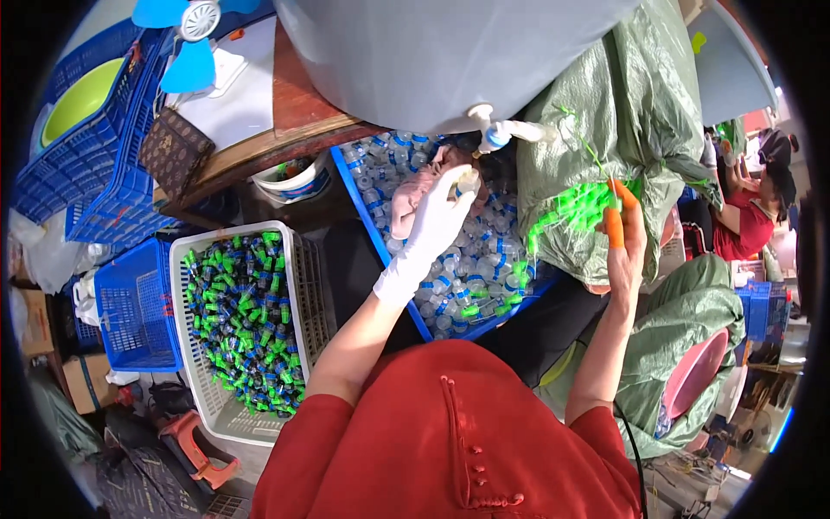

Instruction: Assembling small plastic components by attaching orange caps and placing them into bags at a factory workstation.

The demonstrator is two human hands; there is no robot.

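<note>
My left hand (437, 221), in a white glove, holds a small clear bottle (468, 182) up under the white tap (497, 131) of a large grey tank (432, 52). My right hand (624, 246), with orange finger covers, grips a strip of bright green caps (571, 212) that hangs to the left. Below both hands lies a blue tray (380, 233) full of small clear bottles with blue parts (471, 277). A pinkish cloth (406, 203) rests in the tray beside my left hand.
A white basket (311, 294) at my left holds several green-capped bottles (246, 320). Blue crates (130, 303) stand further left. Green plastic sacks (622, 104) rise on the right, with a pink bowl (696, 372) below. Another person in red (748, 225) sits at the far right.
</note>
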